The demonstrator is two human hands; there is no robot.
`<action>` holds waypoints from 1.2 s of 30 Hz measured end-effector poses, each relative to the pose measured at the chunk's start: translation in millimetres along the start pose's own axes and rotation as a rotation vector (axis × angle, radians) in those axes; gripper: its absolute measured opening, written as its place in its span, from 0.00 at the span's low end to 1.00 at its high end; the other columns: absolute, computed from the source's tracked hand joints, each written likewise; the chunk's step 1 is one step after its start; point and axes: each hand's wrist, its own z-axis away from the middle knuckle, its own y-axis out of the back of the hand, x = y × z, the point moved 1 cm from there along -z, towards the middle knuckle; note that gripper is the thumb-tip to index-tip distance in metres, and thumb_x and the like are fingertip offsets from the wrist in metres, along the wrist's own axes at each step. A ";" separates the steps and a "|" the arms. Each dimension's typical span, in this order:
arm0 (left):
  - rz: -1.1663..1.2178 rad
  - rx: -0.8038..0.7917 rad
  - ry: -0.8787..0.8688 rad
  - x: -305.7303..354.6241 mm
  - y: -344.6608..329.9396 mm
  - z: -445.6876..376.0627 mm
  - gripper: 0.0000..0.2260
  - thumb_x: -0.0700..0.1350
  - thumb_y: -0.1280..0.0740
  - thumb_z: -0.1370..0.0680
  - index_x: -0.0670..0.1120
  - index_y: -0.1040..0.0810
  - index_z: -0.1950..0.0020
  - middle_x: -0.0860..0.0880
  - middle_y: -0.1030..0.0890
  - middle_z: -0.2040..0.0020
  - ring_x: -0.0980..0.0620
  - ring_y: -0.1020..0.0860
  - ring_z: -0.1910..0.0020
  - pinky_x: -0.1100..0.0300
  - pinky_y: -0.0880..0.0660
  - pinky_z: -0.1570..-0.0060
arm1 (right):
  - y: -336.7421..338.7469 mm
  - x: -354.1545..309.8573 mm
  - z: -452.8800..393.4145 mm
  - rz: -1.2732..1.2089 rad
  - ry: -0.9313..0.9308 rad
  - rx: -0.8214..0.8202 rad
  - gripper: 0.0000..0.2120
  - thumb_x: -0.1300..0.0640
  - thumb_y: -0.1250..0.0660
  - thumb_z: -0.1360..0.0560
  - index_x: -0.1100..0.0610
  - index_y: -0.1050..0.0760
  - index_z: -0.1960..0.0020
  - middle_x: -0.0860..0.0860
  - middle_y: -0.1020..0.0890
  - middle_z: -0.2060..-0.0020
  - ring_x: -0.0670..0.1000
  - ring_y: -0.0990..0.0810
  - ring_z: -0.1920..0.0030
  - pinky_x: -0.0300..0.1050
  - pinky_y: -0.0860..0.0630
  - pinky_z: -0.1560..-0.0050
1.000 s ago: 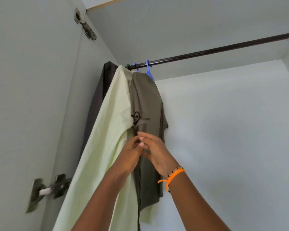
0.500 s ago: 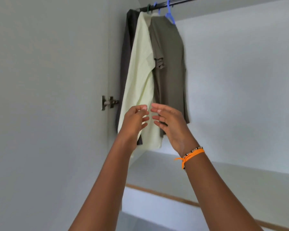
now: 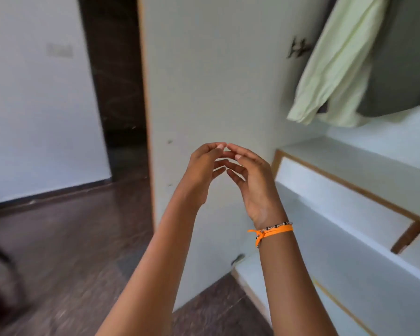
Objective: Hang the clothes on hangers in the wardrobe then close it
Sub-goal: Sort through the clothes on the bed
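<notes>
Open wardrobe (image 3: 204,69): two shirts (image 3: 335,69), two empty hands (image 3: 228,175).

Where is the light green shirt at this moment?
In the head view the light green shirt hangs at the upper right, inside the wardrobe, between the open door on its left and a grey garment on its right, above a white shelf.

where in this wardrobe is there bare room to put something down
Bare patches: the white shelf top below the hanging pale green shirt and grey garment, and the lower ledge under the wood-trimmed panel. Crowded: the upper right corner where the clothes hang. Both hands, left hand and right hand, hold nothing.
</notes>
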 end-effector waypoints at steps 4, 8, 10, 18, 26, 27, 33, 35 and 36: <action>-0.049 0.160 0.033 -1.7 82.2 55.9 0.09 0.41 0.42 0.19 0.43 0.23 0.44 0.48 0.20 0.57 0.52 0.21 0.54 0.60 0.24 0.50 | -67.0 48.2 48.3 -0.049 -0.163 -0.090 0.15 0.64 0.43 0.21 0.53 0.19 0.48 0.49 0.16 0.54 0.48 0.20 0.53 0.39 0.26 0.51; -0.020 0.346 0.054 -0.4 165.0 114.8 0.09 0.39 0.43 0.19 0.42 0.23 0.48 0.47 0.22 0.60 0.53 0.23 0.61 0.62 0.24 0.56 | -144.4 91.1 89.5 -0.109 -0.320 -0.213 0.15 0.67 0.44 0.22 0.58 0.21 0.45 0.49 0.18 0.60 0.45 0.22 0.61 0.34 0.25 0.57; -0.029 0.445 0.068 0.8 208.9 144.0 0.09 0.40 0.42 0.19 0.43 0.22 0.49 0.48 0.21 0.60 0.53 0.22 0.60 0.61 0.24 0.54 | -184.3 113.2 108.1 -0.111 -0.384 -0.291 0.14 0.67 0.44 0.22 0.58 0.21 0.47 0.51 0.18 0.59 0.45 0.24 0.62 0.34 0.26 0.58; -0.016 0.858 0.084 27.8 397.7 273.3 0.10 0.39 0.41 0.19 0.46 0.22 0.56 0.50 0.21 0.63 0.55 0.24 0.62 0.63 0.26 0.59 | -375.2 200.4 202.0 -0.044 -0.583 -0.623 0.15 0.67 0.45 0.22 0.56 0.20 0.51 0.51 0.19 0.61 0.48 0.24 0.59 0.38 0.28 0.56; -0.035 1.201 0.104 68.9 573.2 395.7 0.07 0.40 0.38 0.20 0.47 0.21 0.54 0.52 0.23 0.62 0.59 0.28 0.66 0.68 0.29 0.63 | -564.0 252.4 300.6 -0.024 -0.696 -0.870 0.13 0.66 0.44 0.22 0.60 0.22 0.45 0.50 0.20 0.62 0.44 0.26 0.63 0.37 0.29 0.56; -0.025 1.230 0.099 74.4 589.5 408.5 0.07 0.40 0.38 0.20 0.47 0.21 0.54 0.52 0.23 0.62 0.59 0.28 0.65 0.67 0.29 0.63 | -584.1 258.1 311.2 -0.022 -0.709 -0.903 0.13 0.66 0.44 0.22 0.59 0.22 0.46 0.50 0.20 0.62 0.44 0.26 0.63 0.37 0.29 0.56; 0.002 1.390 0.092 94.8 689.9 469.1 0.07 0.40 0.39 0.20 0.47 0.21 0.50 0.51 0.22 0.59 0.58 0.27 0.63 0.67 0.29 0.62 | -700.6 300.6 360.2 0.015 -0.766 -1.087 0.13 0.65 0.44 0.22 0.55 0.20 0.52 0.50 0.19 0.61 0.46 0.24 0.60 0.38 0.27 0.55; 0.011 1.434 0.085 100.4 729.4 481.2 0.07 0.40 0.38 0.20 0.46 0.21 0.49 0.50 0.23 0.58 0.58 0.27 0.63 0.67 0.30 0.62 | -743.0 318.9 369.4 0.017 -0.783 -1.132 0.14 0.64 0.44 0.22 0.55 0.20 0.53 0.50 0.19 0.61 0.46 0.24 0.60 0.38 0.27 0.54; 0.013 1.456 0.079 103.4 750.7 485.6 0.07 0.39 0.38 0.21 0.46 0.21 0.49 0.50 0.23 0.58 0.58 0.27 0.63 0.66 0.30 0.62 | -765.1 326.9 372.2 0.017 -0.789 -1.154 0.14 0.64 0.44 0.22 0.55 0.20 0.53 0.50 0.20 0.61 0.46 0.24 0.59 0.38 0.27 0.54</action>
